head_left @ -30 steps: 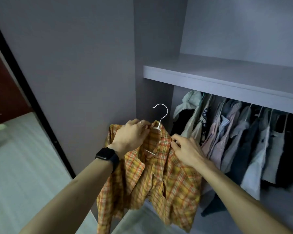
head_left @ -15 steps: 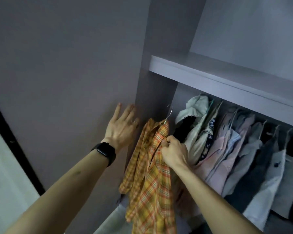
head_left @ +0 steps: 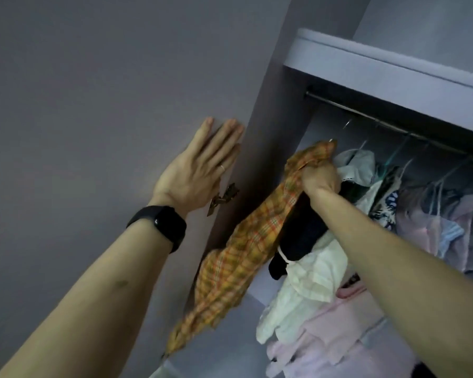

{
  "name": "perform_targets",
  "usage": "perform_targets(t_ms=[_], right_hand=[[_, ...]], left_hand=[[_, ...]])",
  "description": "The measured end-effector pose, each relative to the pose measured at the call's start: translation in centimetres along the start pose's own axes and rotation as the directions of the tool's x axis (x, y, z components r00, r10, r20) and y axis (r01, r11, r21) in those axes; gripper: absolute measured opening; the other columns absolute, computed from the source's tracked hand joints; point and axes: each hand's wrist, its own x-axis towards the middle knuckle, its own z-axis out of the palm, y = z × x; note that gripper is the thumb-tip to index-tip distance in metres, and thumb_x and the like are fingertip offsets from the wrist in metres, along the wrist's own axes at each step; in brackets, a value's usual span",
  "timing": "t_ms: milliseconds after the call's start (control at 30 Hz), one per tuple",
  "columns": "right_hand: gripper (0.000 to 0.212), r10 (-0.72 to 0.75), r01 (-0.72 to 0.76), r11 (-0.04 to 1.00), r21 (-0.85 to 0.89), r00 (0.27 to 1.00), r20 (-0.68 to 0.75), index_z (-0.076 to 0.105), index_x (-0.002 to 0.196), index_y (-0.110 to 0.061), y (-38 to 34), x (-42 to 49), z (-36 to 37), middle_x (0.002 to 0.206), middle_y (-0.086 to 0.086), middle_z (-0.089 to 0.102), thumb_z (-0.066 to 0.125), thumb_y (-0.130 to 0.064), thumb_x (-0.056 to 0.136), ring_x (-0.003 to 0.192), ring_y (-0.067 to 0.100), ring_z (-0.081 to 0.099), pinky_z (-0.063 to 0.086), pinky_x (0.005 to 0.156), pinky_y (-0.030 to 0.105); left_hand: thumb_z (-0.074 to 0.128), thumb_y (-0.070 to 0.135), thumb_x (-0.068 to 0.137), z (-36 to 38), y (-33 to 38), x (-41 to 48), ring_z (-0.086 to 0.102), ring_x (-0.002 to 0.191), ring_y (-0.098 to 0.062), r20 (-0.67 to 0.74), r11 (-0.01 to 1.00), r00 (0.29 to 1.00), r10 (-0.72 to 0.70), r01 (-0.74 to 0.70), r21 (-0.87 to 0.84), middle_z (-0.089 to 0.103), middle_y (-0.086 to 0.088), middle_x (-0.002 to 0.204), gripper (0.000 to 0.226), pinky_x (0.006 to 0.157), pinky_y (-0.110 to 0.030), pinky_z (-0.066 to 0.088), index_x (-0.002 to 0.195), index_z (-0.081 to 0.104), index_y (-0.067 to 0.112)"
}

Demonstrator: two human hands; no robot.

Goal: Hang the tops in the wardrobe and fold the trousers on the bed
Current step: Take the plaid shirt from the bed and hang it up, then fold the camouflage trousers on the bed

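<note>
Woven plaid cloth shirt (head_left: pixel 246 236), shiny metal rail (head_left: pixel 388 124), matt wardrobe door (head_left: pixel 93 91)

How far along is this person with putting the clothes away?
Done: several tops hang on the rail. In hand: the right hand grips the orange plaid shirt, raised toward the rail, apparently not yet hooked; the left hand rests flat on the wardrobe panel. Left: hooking it. Trousers and bed are out of view.

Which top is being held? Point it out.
The orange plaid shirt, gripped at its collar end by the right hand; the other tops hang from the rail.
</note>
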Motion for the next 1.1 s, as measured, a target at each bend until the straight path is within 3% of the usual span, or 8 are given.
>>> perform_targets(t_ms=[200,367,500,567,667,833,967,1100], right_hand=[[0.049,0.017,-0.012,0.995,0.096,0.998,-0.06,0.052,0.141,-0.005,-5.0,6.5,0.3,0.144,0.017,0.054,0.047,-0.034,0.102,0.129,0.035,0.053,0.044,0.109,0.037],[0.052,0.026,-0.023,0.994,0.106,0.999,-0.032,0.046,0.146,-0.006,-6.7,10.3,0.5,0.142,0.015,0.056,0.05,-0.033,0.101,0.127,0.034,0.056,0.046,0.103,0.033],[0.052,0.07,-0.092,0.981,0.172,0.989,0.131,0.044,0.148,-0.008,-4.6,11.3,1.8,0.139,0.017,0.058,0.043,-0.035,0.103,0.123,0.035,0.059,0.05,0.104,0.042],[0.049,0.117,-0.149,0.971,0.186,0.978,0.172,0.053,0.14,-0.003,-3.7,10.5,2.8,0.133,0.018,0.062,0.047,-0.034,0.101,0.12,0.036,0.062,0.052,0.102,0.044],[0.046,0.156,-0.164,0.976,0.145,0.986,0.064,0.06,0.128,-0.002,-3.3,8.4,2.3,0.127,0.018,0.065,0.053,-0.034,0.096,0.115,0.037,0.063,0.053,0.09,0.037],[0.024,0.119,-0.148,0.851,0.504,0.989,0.089,0.061,0.114,-0.017,-3.5,-0.1,-0.1,0.12,0.007,0.067,0.059,-0.014,0.091,0.107,0.029,0.063,0.054,0.094,0.038],[0.024,-0.051,-0.093,0.838,0.538,0.968,0.247,0.067,0.095,-0.032,-2.4,-11.0,-4.5,0.097,-0.015,0.068,0.065,-0.008,0.093,0.102,0.015,0.066,0.051,0.093,0.03],[0.028,-0.237,0.06,0.856,0.514,0.929,0.286,0.069,0.096,-0.042,-1.0,-18.4,-7.3,0.099,-0.029,0.067,0.067,-0.014,0.094,0.097,-0.002,0.063,0.049,0.083,0.016]], left_hand=[[0.015,0.047,0.104,0.4,0.5,-0.1,-0.011,0.152,-0.045,-0.045,1.0,0.999,-0.002,0.003,0.024,-0.016,-0.029,0.163,0.074,0.116,-0.066,-0.013,0.159,-0.006,0.002],[0.018,0.045,0.103,0.7,0.7,-0.4,-0.012,0.15,-0.05,-0.069,0.999,0.998,-0.002,0.005,0.038,-0.016,-0.032,0.161,0.076,0.112,-0.07,-0.019,0.157,-0.005,-0.003],[0.016,0.047,0.102,1.4,0.5,0.0,-0.011,0.15,-0.05,-0.101,1.0,0.995,-0.009,0.011,0.016,-0.015,-0.033,0.161,0.077,0.114,-0.07,-0.015,0.158,-0.003,-0.003],[0.017,0.047,0.101,1.4,0.2,-0.1,-0.009,0.151,-0.048,-0.081,1.0,0.997,-0.019,0.018,-0.005,-0.013,-0.032,0.162,0.077,0.117,-0.068,-0.011,0.158,-0.002,-0.002],[0.018,0.046,0.101,1.1,0.6,-0.2,-0.008,0.152,-0.046,-0.051,1.0,0.999,0.009,-0.01,-0.006,-0.011,-0.03,0.163,0.077,0.12,-0.065,-0.008,0.159,-0.001,-0.001],[0.024,0.039,0.103,-0.7,0.3,-0.4,-0.008,0.153,-0.044,0.113,0.979,0.993,0.035,-0.012,-0.202,-0.009,-0.027,0.164,0.071,0.118,-0.062,-0.017,0.16,0.005,0.002],[0.023,0.032,0.098,-5.0,-1.3,-1.0,-0.011,0.154,-0.034,0.316,0.804,0.943,0.108,0.104,-0.585,-0.002,-0.017,0.168,0.065,0.115,-0.049,-0.031,0.161,0.013,0.018],[0.022,0.038,0.087,-8.6,-2.9,-3.0,0.022,0.153,-0.029,0.418,0.526,0.906,0.073,0.321,-0.787,0.034,-0.014,0.161,0.072,0.124,-0.041,-0.013,0.157,0.035,0.025]])
